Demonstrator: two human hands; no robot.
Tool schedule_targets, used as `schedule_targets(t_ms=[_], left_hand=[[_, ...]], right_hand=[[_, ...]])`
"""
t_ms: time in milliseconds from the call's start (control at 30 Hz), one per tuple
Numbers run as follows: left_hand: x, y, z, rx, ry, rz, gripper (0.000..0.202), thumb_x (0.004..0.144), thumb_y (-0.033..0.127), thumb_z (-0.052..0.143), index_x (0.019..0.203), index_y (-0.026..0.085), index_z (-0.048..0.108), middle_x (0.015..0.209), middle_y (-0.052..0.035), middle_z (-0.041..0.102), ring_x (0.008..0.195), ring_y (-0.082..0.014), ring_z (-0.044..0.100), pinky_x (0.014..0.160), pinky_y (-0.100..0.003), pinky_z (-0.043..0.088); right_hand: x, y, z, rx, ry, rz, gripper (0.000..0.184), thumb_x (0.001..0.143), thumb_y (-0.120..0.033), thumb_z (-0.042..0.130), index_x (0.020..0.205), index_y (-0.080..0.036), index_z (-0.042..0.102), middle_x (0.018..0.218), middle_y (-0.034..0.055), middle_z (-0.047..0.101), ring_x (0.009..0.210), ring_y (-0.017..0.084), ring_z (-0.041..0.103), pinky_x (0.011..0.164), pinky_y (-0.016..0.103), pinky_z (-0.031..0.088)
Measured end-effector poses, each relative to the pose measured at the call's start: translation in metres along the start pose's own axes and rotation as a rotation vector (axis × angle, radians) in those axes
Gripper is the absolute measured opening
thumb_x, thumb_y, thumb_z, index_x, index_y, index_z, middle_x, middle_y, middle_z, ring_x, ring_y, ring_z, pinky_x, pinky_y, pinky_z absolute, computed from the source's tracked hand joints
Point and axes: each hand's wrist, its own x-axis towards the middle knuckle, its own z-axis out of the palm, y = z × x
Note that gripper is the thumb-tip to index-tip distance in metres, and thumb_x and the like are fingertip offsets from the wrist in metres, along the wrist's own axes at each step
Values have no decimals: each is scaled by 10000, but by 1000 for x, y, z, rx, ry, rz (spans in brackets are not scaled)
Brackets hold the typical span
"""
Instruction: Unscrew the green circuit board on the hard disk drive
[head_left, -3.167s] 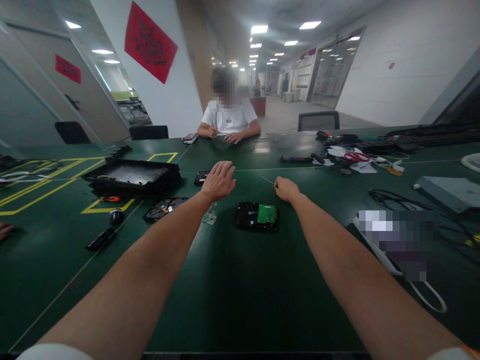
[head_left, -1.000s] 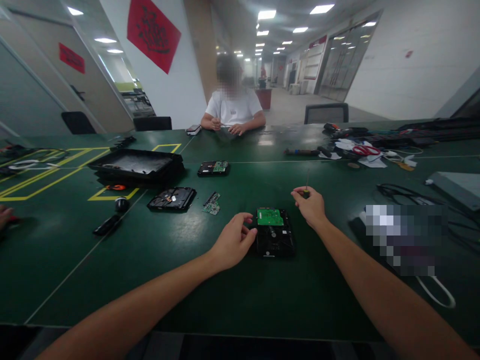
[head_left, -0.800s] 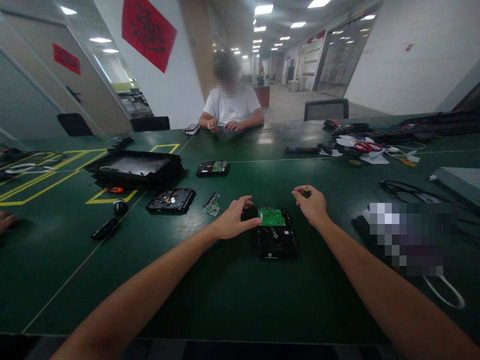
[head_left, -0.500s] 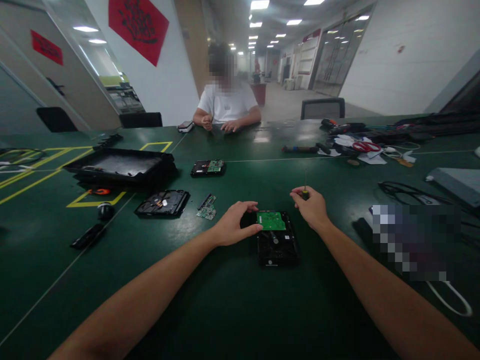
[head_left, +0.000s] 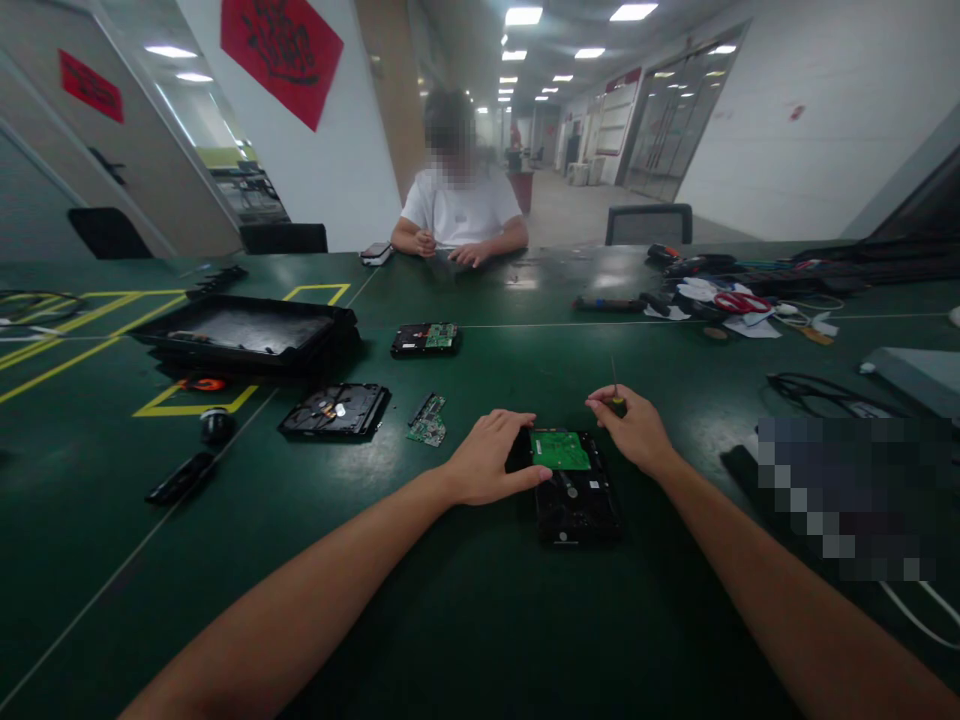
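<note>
A black hard drive [head_left: 576,497] with a green circuit board [head_left: 559,450] on top lies on the green table [head_left: 465,590] right in front of me. My left hand [head_left: 493,455] grips the drive's far left corner, fingers over the top edge and thumb at the board. My right hand [head_left: 634,428] hovers at the drive's far right corner, closed round a small screwdriver [head_left: 615,392] whose thin shaft points up and away.
An opened drive [head_left: 335,409] and a loose green board [head_left: 428,420] lie to the left, another drive [head_left: 425,338] farther back, beside a black tray [head_left: 244,336]. Tools and scissors [head_left: 731,302] clutter the far right; cables [head_left: 817,395] right. A person [head_left: 459,215] sits opposite.
The hard drive went from lying sideways to lengthwise, closer to me. My left hand slid from its side up to its far left corner; my right hand keeps the screwdriver.
</note>
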Motion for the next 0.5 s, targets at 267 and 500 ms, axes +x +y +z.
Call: schedule_targets(t_ms=[267, 500], left_hand=[[0, -1, 1, -95, 7, -92, 866, 877, 688, 737, 1549, 212, 472, 1581, -178, 557, 1462, -382, 502, 1209, -586, 399], [1, -2, -4, -173, -36, -124, 965, 841, 635, 802, 1604, 201, 401, 1511, -156, 627, 1473, -375, 482, 1233, -578, 370]], right_hand=[[-11, -11, 2, 62, -86, -40, 163, 945, -370, 682, 1015, -248, 763, 1013, 47, 797, 934, 244, 728, 881, 394, 536], [-15, -49, -3, -68, -202, -192, 114, 942, -284, 702, 977, -248, 804, 1054, 53, 769, 975, 239, 706, 888, 387, 512]])
